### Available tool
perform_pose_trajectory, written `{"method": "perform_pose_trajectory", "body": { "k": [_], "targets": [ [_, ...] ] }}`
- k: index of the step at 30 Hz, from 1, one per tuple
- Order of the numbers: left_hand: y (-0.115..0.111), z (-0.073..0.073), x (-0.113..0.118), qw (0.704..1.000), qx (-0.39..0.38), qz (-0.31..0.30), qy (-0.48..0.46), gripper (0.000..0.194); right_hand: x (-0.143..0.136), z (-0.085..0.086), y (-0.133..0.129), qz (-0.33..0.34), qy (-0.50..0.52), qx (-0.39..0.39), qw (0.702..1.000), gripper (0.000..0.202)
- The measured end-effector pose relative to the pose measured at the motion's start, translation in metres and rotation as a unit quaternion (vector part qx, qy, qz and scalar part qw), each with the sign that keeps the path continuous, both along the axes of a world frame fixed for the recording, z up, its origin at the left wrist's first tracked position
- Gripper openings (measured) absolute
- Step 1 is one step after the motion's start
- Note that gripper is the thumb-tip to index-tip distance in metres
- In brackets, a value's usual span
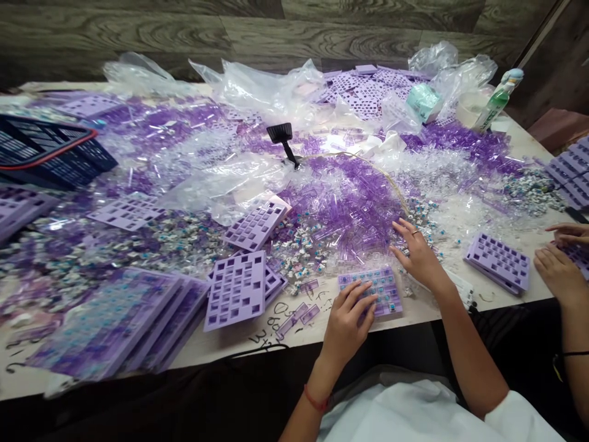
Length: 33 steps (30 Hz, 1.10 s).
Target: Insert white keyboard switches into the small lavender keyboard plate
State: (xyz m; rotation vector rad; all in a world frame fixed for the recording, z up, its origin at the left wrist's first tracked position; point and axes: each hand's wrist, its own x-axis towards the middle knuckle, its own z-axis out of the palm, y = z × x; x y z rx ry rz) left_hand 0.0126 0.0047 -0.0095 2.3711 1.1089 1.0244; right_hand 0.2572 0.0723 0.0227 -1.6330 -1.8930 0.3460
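Observation:
In front of me, near the table's front edge, lies a small purple keyboard plate [394, 302] with blue-and-white key switches in its openings. My left hand [347, 319] rests over its left part, fingers apart and bent a little, covering some switches. To the right and farther back, my right hand [419, 261] is spread with nothing visible in it. Its fingertips are at the edge of a heap of clear purple plastic pieces [359, 205]. Loose switches [304, 245] lie left of that heap. Several plates with square openings [239, 288] lean together to my left.
Stacked filled plates [151, 307] and a dark blue basket [50, 150] stand at left. A black holder [280, 134] rises mid-table. Plastic bags [271, 86] and a green bottle [499, 101] are at the back. At right, another person's hands [564, 270] work near plates [499, 261].

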Motion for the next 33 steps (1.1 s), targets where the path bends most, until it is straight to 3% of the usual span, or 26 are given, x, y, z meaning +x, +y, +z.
{"method": "perform_pose_trajectory", "body": {
  "k": [5, 8, 11, 16, 20, 23, 25, 28, 30, 33],
  "targets": [
    [0.0, 0.001, 0.0, 1.0, -0.005, 0.0, -0.001, 0.021, 0.006, -0.003, -0.002, 0.017, -0.037, -0.039, 0.998, 0.056],
    [0.0, 0.003, -0.001, 1.0, -0.012, 0.0, -0.001, 0.021, 0.006, -0.004, -0.005, 0.041, -0.028, -0.029, 0.998, 0.047],
    [0.001, 0.004, -0.001, 1.0, -0.013, 0.0, 0.0, 0.021, 0.004, 0.0, 0.0, 0.021, -0.023, 0.001, 1.0, 0.036],
    [0.001, 0.002, 0.0, 1.0, -0.004, 0.003, -0.001, 0.021, -0.022, 0.017, 0.035, 0.006, -0.019, 0.052, 0.998, 0.024],
    [0.001, 0.002, 0.0, 1.0, -0.002, 0.002, 0.0, 0.021, -0.054, 0.024, 0.066, 0.006, -0.05, 0.019, 0.999, 0.027],
    [0.001, 0.003, 0.0, 1.0, -0.008, 0.004, -0.001, 0.021, -0.065, 0.024, 0.074, -0.011, -0.043, -0.002, 0.999, 0.022],
    [0.001, 0.003, 0.0, 1.0, -0.011, 0.003, -0.003, 0.02, -0.061, 0.025, 0.07, -0.029, 0.021, 0.0, 0.999, 0.019],
    [0.0, 0.007, -0.001, 1.0, -0.015, 0.0, -0.009, 0.025, -0.044, 0.028, 0.045, -0.037, 0.203, -0.025, 0.978, 0.021],
    [0.0, 0.012, -0.002, 1.0, -0.013, -0.002, -0.016, 0.032, -0.032, 0.03, 0.016, 0.024, 0.334, -0.104, 0.937, 0.024],
    [0.001, 0.023, -0.002, 0.999, 0.002, -0.014, -0.04, 0.039, -0.019, 0.029, -0.032, 0.097, 0.376, -0.228, 0.893, 0.028]
  ]
}}
